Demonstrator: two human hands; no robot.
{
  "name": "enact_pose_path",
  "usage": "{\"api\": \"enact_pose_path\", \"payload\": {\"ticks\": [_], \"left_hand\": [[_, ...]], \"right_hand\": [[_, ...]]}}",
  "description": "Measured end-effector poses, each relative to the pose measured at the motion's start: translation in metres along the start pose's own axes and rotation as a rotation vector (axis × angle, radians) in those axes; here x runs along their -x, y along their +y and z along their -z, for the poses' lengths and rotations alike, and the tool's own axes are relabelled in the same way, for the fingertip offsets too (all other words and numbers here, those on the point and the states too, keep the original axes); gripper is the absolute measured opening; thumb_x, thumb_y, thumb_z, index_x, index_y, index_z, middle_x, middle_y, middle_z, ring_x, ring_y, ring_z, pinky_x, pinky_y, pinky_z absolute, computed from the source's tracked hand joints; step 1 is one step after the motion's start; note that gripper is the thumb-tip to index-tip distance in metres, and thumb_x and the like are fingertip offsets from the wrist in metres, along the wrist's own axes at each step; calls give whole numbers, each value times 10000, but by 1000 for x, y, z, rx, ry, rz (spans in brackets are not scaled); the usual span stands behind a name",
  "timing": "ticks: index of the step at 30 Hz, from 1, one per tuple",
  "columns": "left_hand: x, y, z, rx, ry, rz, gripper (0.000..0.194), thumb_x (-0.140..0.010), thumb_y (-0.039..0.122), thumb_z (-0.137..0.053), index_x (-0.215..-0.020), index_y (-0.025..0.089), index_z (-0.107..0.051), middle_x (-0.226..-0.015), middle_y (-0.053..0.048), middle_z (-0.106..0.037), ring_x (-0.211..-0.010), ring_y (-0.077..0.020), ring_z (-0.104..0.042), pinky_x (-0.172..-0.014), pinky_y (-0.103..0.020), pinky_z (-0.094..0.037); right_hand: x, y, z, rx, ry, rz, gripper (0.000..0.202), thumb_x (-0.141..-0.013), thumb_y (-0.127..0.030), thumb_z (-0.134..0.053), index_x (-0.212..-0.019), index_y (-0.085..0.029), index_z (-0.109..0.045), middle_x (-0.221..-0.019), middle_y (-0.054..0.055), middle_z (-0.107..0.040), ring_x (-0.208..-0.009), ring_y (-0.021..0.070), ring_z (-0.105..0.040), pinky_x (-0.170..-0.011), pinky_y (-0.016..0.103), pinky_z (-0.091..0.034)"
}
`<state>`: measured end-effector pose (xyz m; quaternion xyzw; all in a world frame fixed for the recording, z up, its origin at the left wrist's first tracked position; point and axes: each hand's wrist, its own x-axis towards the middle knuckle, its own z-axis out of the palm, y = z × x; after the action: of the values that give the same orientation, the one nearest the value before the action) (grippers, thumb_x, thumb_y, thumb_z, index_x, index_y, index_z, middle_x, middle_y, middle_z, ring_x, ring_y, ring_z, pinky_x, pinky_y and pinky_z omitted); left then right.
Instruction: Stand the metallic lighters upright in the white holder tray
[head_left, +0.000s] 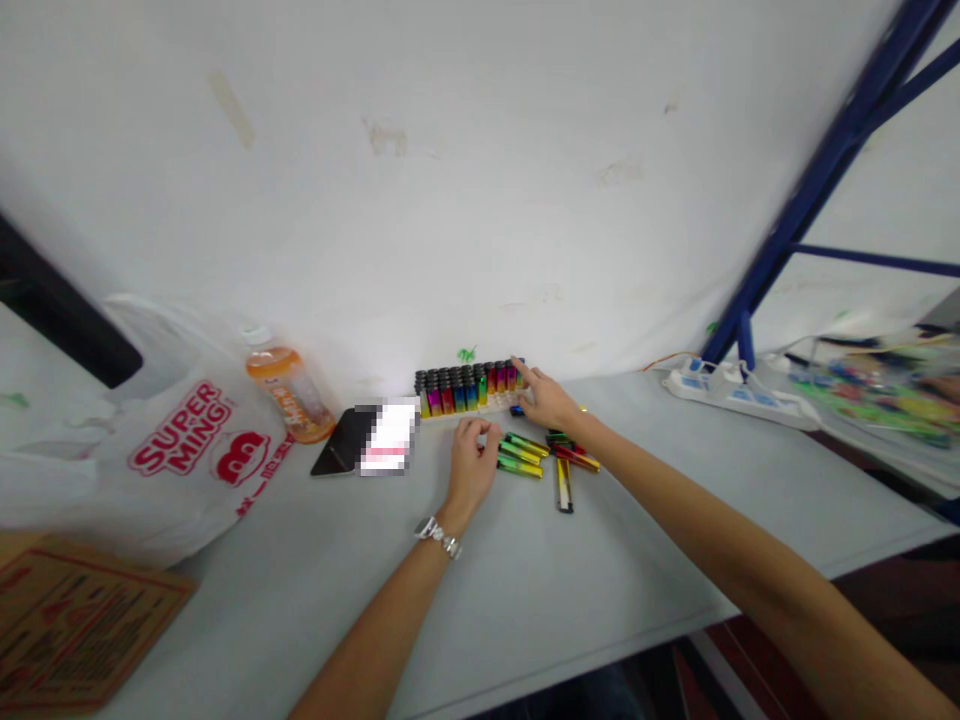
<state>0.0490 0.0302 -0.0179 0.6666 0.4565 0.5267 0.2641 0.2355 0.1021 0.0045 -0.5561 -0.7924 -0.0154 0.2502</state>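
Shiny multicoloured cigarette lighters with black tops stand upright in rows in a pale rack against the wall. My right hand is at the rack's right end, with finger and thumb closed round the last lighter there. Just in front of the rack, my left hand has its fingers curled together; whatever they may hold is hidden. Beside it lie loose green-and-yellow lighters. Farther right, a red-and-gold lighter and a yellow-and-white one lie flat under my right forearm.
Left of the rack are a dark phone, a partly blurred white item, an orange drink bottle, a white plastic bag and a cardboard box. A power strip lies at right, by a blue metal frame.
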Motion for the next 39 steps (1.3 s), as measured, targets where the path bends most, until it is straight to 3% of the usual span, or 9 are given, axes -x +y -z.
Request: {"api": "enact_pose_path", "payload": {"ticks": [3, 6, 11, 16, 19, 22, 27, 34, 39], "left_hand": [[0, -1, 0, -2, 2, -3, 243, -909, 317, -509, -751, 166, -616, -860, -58, -570, -866, -185, -550, -647, -258, -436], [0, -3, -1, -12, 5, -8, 228, -905, 313, -515, -753, 170, -606, -851, -51, -568, -849, -181, -555, -637, -260, -427], [0, -4, 0, -49, 10, -30, 194, -894, 295, -531, -757, 175, -599, -849, -45, -577, -864, -186, -560, -663, -273, -432], [0, -5, 0, -40, 16, -24, 176, -900, 279, -518, -778, 177, -593, -852, -50, -567, -853, -183, -561, -630, -261, -433], [0, -4, 2, -10, 95, 16, 131, -906, 284, -515, -885, 178, -589, -924, -60, -578, -858, -173, -570, -657, -264, -455], [-1, -2, 7, 40, 183, 61, 183, -922, 328, -511, -1027, 189, -567, -1042, -77, -592, -914, -174, -581, -739, -289, -478], [-1, 5, 12, 123, 88, 14, 323, -914, 425, -539, -1147, 202, -553, -1169, -96, -615, -1044, -195, -594, -899, -346, -476], [-1, 10, 11, 129, -149, 0, 282, -884, 437, -568, -963, 171, -614, -908, -54, -684, -860, -177, -623, -804, -296, -484], [-2, 16, 14, 47, -87, 45, 343, -871, 493, -562, -814, 159, -620, -717, -7, -625, -671, -139, -544, -618, -236, -418]], "right_hand": [[9, 4, 1, -57, -13, 27, 514, -786, -136, -524, -1300, -111, -531, -1064, 107, -612, -876, 195, -606, -831, 285, -454], [17, 7, 5, 20, -112, 15, 338, -755, -154, -558, -1081, -135, -646, -1020, 104, -637, -811, 196, -609, -757, 279, -449], [15, 7, 13, 176, -261, -1, 324, -740, -215, -603, -1046, -165, -694, -950, 111, -719, -859, 249, -651, -746, 297, -435], [9, -3, 16, 217, -300, 35, 293, -728, -219, -630, -1002, -174, -725, -918, 116, -745, -845, 258, -669, -766, 308, -429], [11, -14, 15, 91, -260, 79, 262, -750, -217, -641, -997, -178, -718, -844, 77, -736, -759, 213, -651, -726, 282, -418], [16, -30, 12, -193, -127, 42, 187, -790, -220, -629, -958, -167, -689, -757, 29, -698, -653, 155, -595, -638, 244, -394], [31, -57, 6, -644, 0, 15, 111, -810, -259, -615, -807, -153, -645, -657, -15, -621, -617, 123, -525, -601, 228, -375], [52, -70, -6, -905, -40, 5, 150, -808, -219, -582, -880, -145, -691, -756, -4, -658, -694, 132, -539, -653, 238, -406], [61, -65, -4, -906, 48, 7, 222, -791, -205, -602, -1000, -159, -661, -620, -53, -554, -570, 100, -469, -574, 221, -361]]}}
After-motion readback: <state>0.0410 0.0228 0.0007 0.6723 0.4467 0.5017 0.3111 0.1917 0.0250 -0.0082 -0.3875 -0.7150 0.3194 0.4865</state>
